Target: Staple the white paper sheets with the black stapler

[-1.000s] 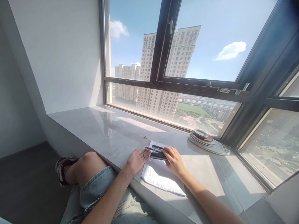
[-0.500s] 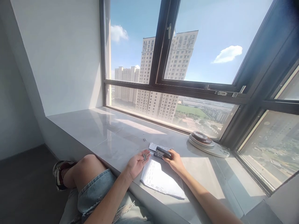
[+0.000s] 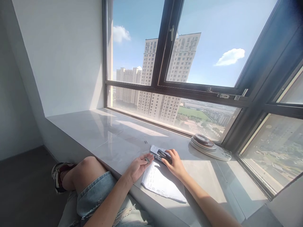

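A pale wall (image 3: 63, 56) and a dark floor (image 3: 21, 186) fill the left side of the scene, where a seated person's shoe (image 3: 57, 178) shows beside a bent bare knee (image 3: 88, 165) and frayed denim (image 3: 94, 192). To the right, a glossy gray window ledge (image 3: 78, 130) stretches from the wall toward the far windows, streaked with sunlight. At the center, the person's left hand (image 3: 139, 165) is turned palm up over the ledge, its fingers lightly curled and pinching a small gray strip (image 3: 147, 160) near the fingertips. Two short dark strips (image 3: 146, 142) lie side by side on the ledge, just beyond that hand. Beyond the glass, tall apartment blocks (image 3: 151, 104) stand against a blue sky. White paper (image 3: 163, 186), marked with short dark lines, lies on the near part of the ledge, half in shade. A black stapler (image 3: 163, 154) is over the paper's far end, its metal part reaching left to the fingertips of the left hand; whether it rests on the paper cannot be told. The right hand (image 3: 174, 164) is wrapped around the stapler's right end, thumb on the near side and fingers over the top. At far right, a stack of plates (image 3: 204, 144) sits on the ledge beneath the dark window frame (image 3: 257, 83), well apart from the hands.
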Demonstrator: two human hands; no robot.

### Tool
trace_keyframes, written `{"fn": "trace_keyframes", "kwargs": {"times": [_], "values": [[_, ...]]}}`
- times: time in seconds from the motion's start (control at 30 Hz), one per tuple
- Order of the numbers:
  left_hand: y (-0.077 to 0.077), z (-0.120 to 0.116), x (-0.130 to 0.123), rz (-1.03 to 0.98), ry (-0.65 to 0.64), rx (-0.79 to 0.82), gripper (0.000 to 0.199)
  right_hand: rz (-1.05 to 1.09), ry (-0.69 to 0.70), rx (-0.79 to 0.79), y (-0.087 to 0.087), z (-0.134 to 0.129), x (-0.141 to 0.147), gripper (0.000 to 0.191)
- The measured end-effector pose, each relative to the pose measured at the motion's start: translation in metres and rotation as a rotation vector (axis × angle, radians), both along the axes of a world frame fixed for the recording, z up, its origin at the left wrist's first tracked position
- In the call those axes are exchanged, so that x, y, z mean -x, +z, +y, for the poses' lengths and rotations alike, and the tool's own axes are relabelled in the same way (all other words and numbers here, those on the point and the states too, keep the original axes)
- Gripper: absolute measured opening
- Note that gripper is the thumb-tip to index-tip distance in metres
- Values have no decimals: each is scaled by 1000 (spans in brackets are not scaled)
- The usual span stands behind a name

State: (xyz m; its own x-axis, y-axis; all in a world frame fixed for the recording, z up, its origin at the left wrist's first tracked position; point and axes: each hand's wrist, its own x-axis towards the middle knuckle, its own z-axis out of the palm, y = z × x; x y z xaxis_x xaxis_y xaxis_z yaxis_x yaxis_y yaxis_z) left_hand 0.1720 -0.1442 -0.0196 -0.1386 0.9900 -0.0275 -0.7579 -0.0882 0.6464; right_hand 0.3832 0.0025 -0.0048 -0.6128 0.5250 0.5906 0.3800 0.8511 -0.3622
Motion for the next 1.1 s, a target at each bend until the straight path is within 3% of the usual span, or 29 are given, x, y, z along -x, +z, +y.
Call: {"fn": "trace_keyframes", "kwargs": {"times": [0.07,0.17,0.23,0.3,0.53,0.8,1.1], "values": [[2,-1,-2,17,5,15,38,-9,86,-165,8,-10,-1,32],[6,-4,-5,50,-1,15,34,-118,328,-366,19,-25,-1,33],[9,-6,-7,97,-18,0,32,-195,474,-450,24,-33,1,39],[11,-8,-10,175,-38,-23,31,-231,535,-477,27,-38,2,43],[13,-13,-15,400,-99,-66,52,-257,535,-396,33,-42,1,42],[10,-11,-16,529,-67,-46,53,-272,546,-431,30,-42,1,39],[13,-12,-19,530,-56,-46,49,-164,530,-445,26,-38,2,36]]}}
